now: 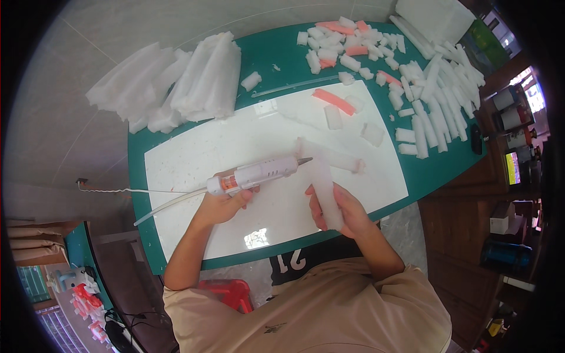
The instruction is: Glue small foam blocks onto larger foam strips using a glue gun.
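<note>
My left hand (226,203) is closed around a white hot glue gun (265,170), with a long pale glue stick (170,206) trailing from its rear. The gun's dark nozzle (303,160) points right, close to the upper end of a white foam strip (325,197). That strip stands tilted over the board in my right hand (348,213), pinched between thumb and fingers near its lower end. Just beyond it, another white foam strip (341,160) with reddish ends lies on the glossy white board (200,150). Whether the nozzle touches the held strip is unclear.
Loose white foam pieces (332,116) and a pink strip (333,101) lie on the board's far side. Foam bundles (206,79) stand at the back left of the green table (265,65). Many cut foam sticks (432,115) cover the right. A power cord (135,190) runs left.
</note>
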Demonstrator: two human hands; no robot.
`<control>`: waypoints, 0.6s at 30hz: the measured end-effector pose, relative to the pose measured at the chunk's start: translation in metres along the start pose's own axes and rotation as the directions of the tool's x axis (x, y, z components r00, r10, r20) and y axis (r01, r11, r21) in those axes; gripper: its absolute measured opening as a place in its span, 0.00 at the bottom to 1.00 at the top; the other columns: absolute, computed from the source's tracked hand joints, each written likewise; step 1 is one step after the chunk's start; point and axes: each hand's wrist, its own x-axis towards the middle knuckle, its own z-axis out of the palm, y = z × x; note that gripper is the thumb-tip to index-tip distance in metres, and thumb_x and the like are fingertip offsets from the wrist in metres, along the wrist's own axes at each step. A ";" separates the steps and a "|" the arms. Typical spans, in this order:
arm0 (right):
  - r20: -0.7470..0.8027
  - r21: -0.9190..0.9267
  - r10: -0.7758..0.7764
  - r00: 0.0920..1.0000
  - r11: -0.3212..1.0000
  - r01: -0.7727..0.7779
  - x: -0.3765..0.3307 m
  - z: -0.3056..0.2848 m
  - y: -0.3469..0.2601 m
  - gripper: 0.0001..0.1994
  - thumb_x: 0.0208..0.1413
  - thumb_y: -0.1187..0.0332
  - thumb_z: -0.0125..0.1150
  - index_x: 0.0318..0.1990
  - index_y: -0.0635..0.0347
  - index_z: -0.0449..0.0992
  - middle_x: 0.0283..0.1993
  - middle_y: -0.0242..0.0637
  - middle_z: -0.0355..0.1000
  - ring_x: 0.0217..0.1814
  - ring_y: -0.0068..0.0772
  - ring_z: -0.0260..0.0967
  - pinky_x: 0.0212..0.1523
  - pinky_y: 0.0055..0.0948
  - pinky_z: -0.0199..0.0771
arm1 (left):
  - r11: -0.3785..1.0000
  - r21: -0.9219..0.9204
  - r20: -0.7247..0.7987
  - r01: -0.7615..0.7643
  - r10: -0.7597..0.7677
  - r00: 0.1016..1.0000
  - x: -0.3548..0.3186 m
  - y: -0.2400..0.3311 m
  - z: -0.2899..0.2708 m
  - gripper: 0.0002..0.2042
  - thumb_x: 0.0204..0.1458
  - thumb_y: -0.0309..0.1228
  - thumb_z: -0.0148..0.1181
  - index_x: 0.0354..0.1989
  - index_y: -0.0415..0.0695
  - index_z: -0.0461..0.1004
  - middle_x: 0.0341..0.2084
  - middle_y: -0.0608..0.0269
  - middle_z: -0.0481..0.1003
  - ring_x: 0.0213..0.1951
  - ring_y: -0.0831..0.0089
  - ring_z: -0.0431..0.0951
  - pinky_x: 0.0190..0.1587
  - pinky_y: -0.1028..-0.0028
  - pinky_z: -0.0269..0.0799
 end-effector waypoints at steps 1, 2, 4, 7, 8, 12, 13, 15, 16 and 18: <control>0.002 0.000 0.001 1.000 1.000 -0.001 0.000 0.000 0.000 0.28 0.65 0.46 0.40 0.53 0.66 0.64 0.31 0.37 0.68 0.25 0.27 0.66 0.24 0.23 0.66 | 1.000 0.001 -0.002 0.000 0.000 1.000 0.000 0.000 0.000 0.12 0.55 0.34 0.61 0.42 0.39 0.76 0.30 0.65 0.77 0.27 0.80 0.73 0.26 0.79 0.72; -0.002 0.007 0.002 1.000 1.000 -0.002 0.000 0.000 0.001 0.28 0.65 0.46 0.40 0.53 0.66 0.64 0.31 0.37 0.68 0.25 0.27 0.66 0.23 0.23 0.66 | 1.000 -0.001 -0.002 0.000 0.000 1.000 0.000 0.000 -0.001 0.12 0.55 0.34 0.61 0.41 0.39 0.76 0.30 0.65 0.77 0.27 0.80 0.73 0.26 0.79 0.72; -0.002 0.014 0.003 1.000 1.000 -0.003 -0.001 0.000 0.000 0.28 0.65 0.47 0.40 0.53 0.66 0.64 0.30 0.37 0.68 0.24 0.27 0.66 0.23 0.23 0.66 | 1.000 0.000 -0.005 0.000 0.000 1.000 -0.001 0.001 -0.001 0.12 0.55 0.34 0.61 0.41 0.39 0.77 0.30 0.65 0.77 0.27 0.80 0.73 0.25 0.79 0.72; 0.000 0.006 -0.003 1.000 1.000 0.003 -0.002 0.000 -0.001 0.27 0.64 0.47 0.41 0.54 0.66 0.64 0.30 0.37 0.68 0.24 0.27 0.65 0.23 0.23 0.66 | 1.000 0.016 -0.024 0.019 -0.018 1.000 -0.001 0.000 -0.002 0.12 0.54 0.33 0.62 0.41 0.38 0.77 0.30 0.65 0.77 0.27 0.80 0.73 0.25 0.79 0.72; -0.003 0.001 -0.015 1.000 1.000 0.015 -0.002 0.000 -0.001 0.27 0.65 0.47 0.40 0.53 0.66 0.64 0.29 0.37 0.68 0.23 0.27 0.65 0.22 0.23 0.65 | 1.000 0.005 -0.016 0.005 -0.005 1.000 0.000 -0.001 -0.003 0.12 0.54 0.34 0.62 0.41 0.38 0.76 0.30 0.65 0.77 0.27 0.80 0.73 0.26 0.79 0.72; -0.012 0.032 -0.039 0.999 0.999 0.040 -0.010 -0.002 -0.006 0.26 0.66 0.49 0.37 0.54 0.66 0.63 0.30 0.38 0.67 0.26 0.31 0.66 0.27 0.27 0.67 | 1.000 -0.011 -0.045 -0.006 0.005 0.999 0.003 0.006 0.002 0.14 0.54 0.36 0.62 0.42 0.37 0.76 0.29 0.64 0.76 0.27 0.79 0.73 0.26 0.79 0.72; -0.019 0.034 -0.038 0.999 0.999 0.038 -0.011 -0.001 -0.007 0.26 0.66 0.49 0.37 0.54 0.66 0.63 0.30 0.38 0.67 0.26 0.31 0.66 0.27 0.27 0.67 | 1.000 -0.015 -0.042 -0.002 0.001 0.999 0.002 0.005 0.001 0.14 0.54 0.36 0.62 0.42 0.37 0.76 0.29 0.64 0.76 0.27 0.79 0.73 0.26 0.79 0.72; -0.083 0.085 -0.243 0.967 0.965 0.249 -0.009 0.002 -0.007 0.25 0.68 0.49 0.34 0.58 0.62 0.60 0.36 0.40 0.68 0.39 0.37 0.69 0.44 0.36 0.70 | 1.000 -0.010 0.036 -0.014 0.015 0.999 0.000 0.000 -0.008 0.16 0.53 0.37 0.64 0.42 0.37 0.75 0.27 0.64 0.75 0.27 0.78 0.73 0.28 0.78 0.72; -0.093 0.084 -0.239 0.967 0.966 0.246 -0.009 0.005 -0.008 0.25 0.68 0.49 0.34 0.58 0.62 0.60 0.36 0.40 0.68 0.39 0.37 0.69 0.44 0.36 0.70 | 1.000 -0.018 0.041 -0.009 0.010 0.999 -0.001 -0.001 -0.010 0.16 0.53 0.37 0.64 0.42 0.37 0.75 0.27 0.64 0.75 0.27 0.78 0.73 0.28 0.78 0.72; -0.092 0.189 -0.394 0.915 0.895 0.404 -0.009 0.013 -0.012 0.24 0.68 0.49 0.31 0.61 0.54 0.56 0.50 0.44 0.66 0.58 0.44 0.63 0.61 0.49 0.59 | 0.997 -0.071 0.152 -0.008 0.018 0.988 -0.003 0.000 -0.013 0.16 0.52 0.38 0.65 0.40 0.38 0.75 0.26 0.64 0.74 0.28 0.78 0.73 0.29 0.76 0.72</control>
